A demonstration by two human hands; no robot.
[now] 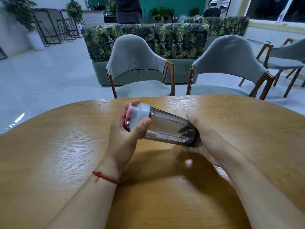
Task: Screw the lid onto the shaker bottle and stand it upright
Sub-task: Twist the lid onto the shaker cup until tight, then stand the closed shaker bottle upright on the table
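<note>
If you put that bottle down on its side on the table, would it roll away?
Probably yes: the shaker bottle is round and smooth, and the wooden table looks flat and slick. It seems empty, so likely light and easy to nudge. It narrows toward the base, so it might curve rather than roll straight.

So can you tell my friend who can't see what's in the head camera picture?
Two bare hands hold a dark see-through shaker bottle sideways above a wooden table. The left hand wraps its grey lid, and the right hand cups the bottom. Two grey chairs stand behind the table.
</note>
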